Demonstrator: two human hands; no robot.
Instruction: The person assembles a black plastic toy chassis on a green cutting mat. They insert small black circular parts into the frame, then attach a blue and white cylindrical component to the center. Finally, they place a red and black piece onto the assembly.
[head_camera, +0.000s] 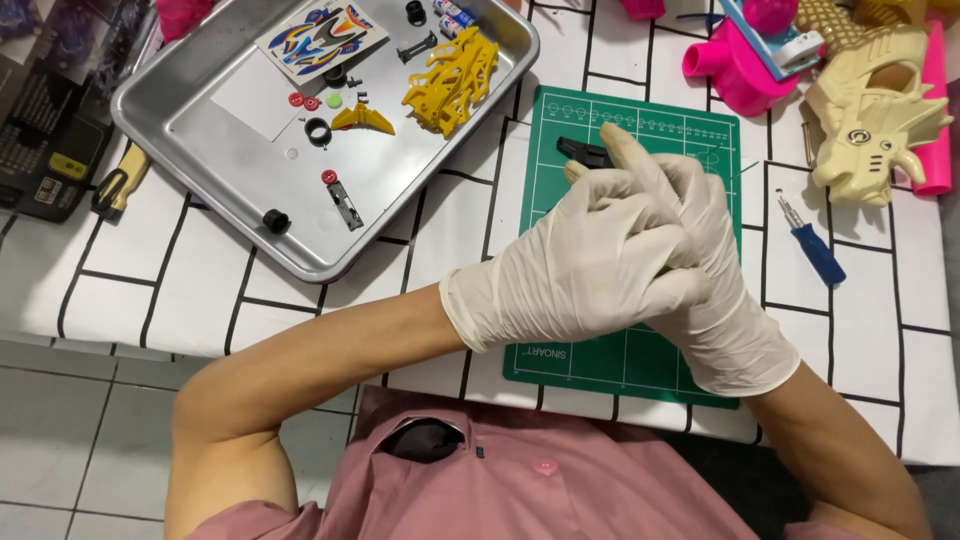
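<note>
A white cloth (150, 270) with black lines is spread over grey tiles (60, 430). Above a green mat (640, 360), the gloved left hand (580, 265) and right hand (700, 270) are clasped together around a black part (583, 152).

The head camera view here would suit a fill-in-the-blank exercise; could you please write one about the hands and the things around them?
1. Both hands, the left hand and the right hand, wear white ____.
2. The hands are held together above a ____ cutting mat, with a small black part at their fingertips.
3. The yellow plastic parts lie in a metal ____.
4. The screwdriver to the right of the mat has a ____ handle.

Missing words: gloves; green; tray; blue
</note>
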